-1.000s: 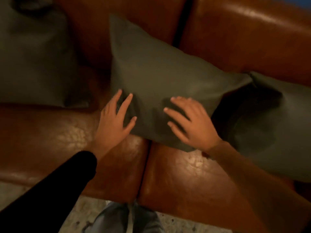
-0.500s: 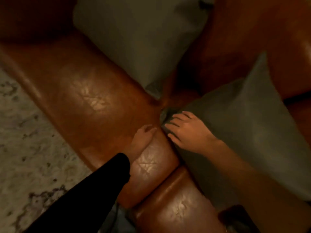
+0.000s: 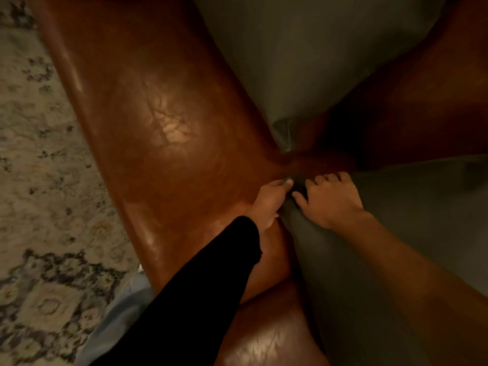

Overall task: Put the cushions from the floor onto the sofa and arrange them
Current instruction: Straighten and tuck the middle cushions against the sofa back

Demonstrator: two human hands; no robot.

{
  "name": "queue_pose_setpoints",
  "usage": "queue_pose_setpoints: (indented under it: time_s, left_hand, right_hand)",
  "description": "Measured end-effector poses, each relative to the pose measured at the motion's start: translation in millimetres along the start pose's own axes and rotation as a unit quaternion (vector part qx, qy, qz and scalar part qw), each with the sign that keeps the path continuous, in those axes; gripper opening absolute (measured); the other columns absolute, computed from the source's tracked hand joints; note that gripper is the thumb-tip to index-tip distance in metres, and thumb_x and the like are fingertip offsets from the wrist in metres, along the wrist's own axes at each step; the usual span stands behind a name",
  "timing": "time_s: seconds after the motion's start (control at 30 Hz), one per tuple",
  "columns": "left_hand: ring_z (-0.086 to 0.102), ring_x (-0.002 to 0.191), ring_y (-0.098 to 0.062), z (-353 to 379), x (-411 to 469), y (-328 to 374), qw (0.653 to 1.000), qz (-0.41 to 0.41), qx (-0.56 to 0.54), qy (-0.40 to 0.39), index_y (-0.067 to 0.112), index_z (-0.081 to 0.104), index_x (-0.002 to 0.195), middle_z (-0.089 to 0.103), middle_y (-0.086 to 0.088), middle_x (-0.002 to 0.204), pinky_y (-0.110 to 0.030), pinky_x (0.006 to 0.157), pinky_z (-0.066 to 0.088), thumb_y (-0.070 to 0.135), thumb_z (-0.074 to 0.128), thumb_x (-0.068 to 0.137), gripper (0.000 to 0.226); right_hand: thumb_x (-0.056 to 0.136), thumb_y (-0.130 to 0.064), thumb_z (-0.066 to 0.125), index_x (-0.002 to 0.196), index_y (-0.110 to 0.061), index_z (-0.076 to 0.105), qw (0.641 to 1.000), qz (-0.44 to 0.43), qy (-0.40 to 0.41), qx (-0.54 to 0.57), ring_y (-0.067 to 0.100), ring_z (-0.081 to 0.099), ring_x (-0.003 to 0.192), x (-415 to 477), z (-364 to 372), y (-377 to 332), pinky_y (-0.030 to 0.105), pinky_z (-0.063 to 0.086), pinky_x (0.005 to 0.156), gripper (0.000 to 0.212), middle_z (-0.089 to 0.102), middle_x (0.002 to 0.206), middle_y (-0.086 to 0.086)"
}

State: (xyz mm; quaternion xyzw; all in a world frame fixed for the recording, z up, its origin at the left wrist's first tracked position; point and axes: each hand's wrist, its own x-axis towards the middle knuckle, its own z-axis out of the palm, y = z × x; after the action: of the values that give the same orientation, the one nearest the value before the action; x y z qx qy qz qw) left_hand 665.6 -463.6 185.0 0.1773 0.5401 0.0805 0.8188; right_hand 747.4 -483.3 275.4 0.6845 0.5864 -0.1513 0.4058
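Observation:
Two grey-green cushions lie on a brown leather sofa (image 3: 158,122). The near cushion (image 3: 412,212) fills the right side, leaning toward the sofa's back. My left hand (image 3: 272,199), in a black sleeve, pinches that cushion's near corner between thumb and fingers. My right hand (image 3: 330,199) rests on the same corner, fingers curled onto the fabric. The second cushion (image 3: 303,56) stands at the top, its lower corner pointing down at the seat just above my hands.
A patterned pale rug (image 3: 39,180) covers the floor to the left of the sofa's front edge. My leg in light blue jeans (image 3: 118,318) shows at the bottom beside the seat. A seam between two seat pads runs under my left arm.
My view has swung left and closer. Both hands slid from the cushion's face to its left corner, and the left hand now pinches that corner.

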Motion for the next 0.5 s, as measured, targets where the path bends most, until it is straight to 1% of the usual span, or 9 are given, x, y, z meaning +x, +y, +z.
queue_pose_setpoints:
  time_s: [0.07, 0.1, 0.13, 0.2, 0.27, 0.3, 0.37, 0.43, 0.5]
  left_hand:
    - [0.062, 0.099, -0.023, -3.5, 1.8, -2.9, 1.000, -0.009, -0.001, 0.017, 0.014, 0.062, 0.108, 0.066, -0.008, 0.110, -0.036, 0.086, 0.052, 0.031, 0.051, 0.097, 0.024]
    - [0.061, 0.104, -0.025, -6.0, 4.2, -6.2, 0.999, -0.015, -0.015, 0.033, 0.012, 0.062, 0.112, 0.066, -0.009, 0.114, -0.039, 0.091, 0.050, 0.034, 0.050, 0.097, 0.028]
    - [0.062, 0.103, -0.024, -7.4, 1.1, -8.4, 0.999, -0.012, -0.030, 0.042, 0.010, 0.061, 0.115, 0.066, -0.009, 0.114, -0.037, 0.088, 0.052, 0.034, 0.050, 0.098, 0.031]
    - [0.065, 0.094, -0.021, -6.6, -4.4, -11.9, 0.996, -0.001, -0.085, 0.028, 0.007, 0.060, 0.117, 0.066, -0.010, 0.111, -0.031, 0.073, 0.052, 0.033, 0.047, 0.099, 0.034]
    - [0.066, 0.094, -0.021, -2.2, -10.9, -13.9, 0.988, 0.000, -0.157, -0.007, 0.006, 0.061, 0.114, 0.067, -0.012, 0.110, -0.031, 0.072, 0.052, 0.032, 0.043, 0.101, 0.035]
    - [0.066, 0.093, -0.022, 0.9, -14.3, -14.9, 0.983, 0.001, -0.185, -0.006, 0.006, 0.063, 0.110, 0.068, -0.013, 0.107, -0.032, 0.074, 0.052, 0.031, 0.042, 0.101, 0.034]
    - [0.065, 0.090, -0.025, 5.9, -17.5, -14.7, 0.980, 0.004, -0.199, 0.022, 0.003, 0.063, 0.108, 0.068, -0.015, 0.103, -0.035, 0.072, 0.052, 0.026, 0.043, 0.101, 0.032]
    - [0.064, 0.089, -0.028, 7.6, -11.9, -18.0, 0.981, 0.007, -0.168, 0.092, -0.002, 0.060, 0.111, 0.066, -0.017, 0.105, -0.037, 0.069, 0.051, 0.021, 0.046, 0.100, 0.029]
    - [0.063, 0.086, -0.027, 11.0, -11.9, -19.6, 0.982, 0.022, -0.144, 0.123, 0.000, 0.060, 0.109, 0.065, -0.017, 0.107, -0.037, 0.069, 0.051, 0.021, 0.045, 0.101, 0.027]
  right_hand:
    - [0.098, -0.050, 0.023, 0.132, -0.012, 0.048, 1.000, -0.002, 0.025, 0.006, 0.028, 0.044, 0.125, -3.4, 2.2, 1.2, 0.041, 0.025, 0.106, 0.058, 0.051, 0.136, 0.010]
    - [0.098, -0.051, 0.024, 0.131, -0.011, 0.050, 0.999, -0.010, 0.037, 0.009, 0.027, 0.045, 0.124, -5.8, 2.0, 0.9, 0.040, 0.025, 0.105, 0.058, 0.052, 0.134, 0.010]
    - [0.098, -0.051, 0.025, 0.129, -0.011, 0.053, 0.999, -0.018, 0.049, 0.012, 0.027, 0.045, 0.124, -8.7, 1.2, 0.6, 0.040, 0.026, 0.106, 0.058, 0.053, 0.133, 0.010]
    - [0.098, -0.051, 0.026, 0.127, -0.010, 0.055, 0.997, -0.034, 0.070, 0.029, 0.026, 0.045, 0.124, -14.7, 0.5, 2.0, 0.039, 0.025, 0.107, 0.058, 0.054, 0.133, 0.010]
    - [0.098, -0.051, 0.026, 0.128, -0.010, 0.055, 0.994, -0.044, 0.085, 0.043, 0.026, 0.045, 0.124, -18.7, 1.7, 6.6, 0.039, 0.024, 0.108, 0.059, 0.053, 0.133, 0.010]
    - [0.098, -0.052, 0.026, 0.128, -0.010, 0.055, 0.993, -0.046, 0.093, 0.048, 0.026, 0.045, 0.124, -20.4, 2.6, 9.5, 0.038, 0.023, 0.108, 0.059, 0.054, 0.133, 0.011]
    - [0.098, -0.051, 0.026, 0.127, -0.010, 0.055, 0.991, -0.047, 0.111, 0.058, 0.026, 0.045, 0.124, -22.4, 3.8, 14.1, 0.038, 0.023, 0.108, 0.058, 0.054, 0.132, 0.011]
    - [0.098, -0.050, 0.028, 0.127, -0.009, 0.054, 0.989, -0.053, 0.119, 0.063, 0.026, 0.045, 0.123, -24.3, 5.8, 16.5, 0.038, 0.024, 0.108, 0.056, 0.054, 0.131, 0.011]
    - [0.098, -0.048, 0.028, 0.127, -0.009, 0.053, 0.988, -0.060, 0.129, 0.066, 0.027, 0.045, 0.122, -26.4, 8.2, 18.1, 0.038, 0.024, 0.107, 0.055, 0.053, 0.131, 0.011]
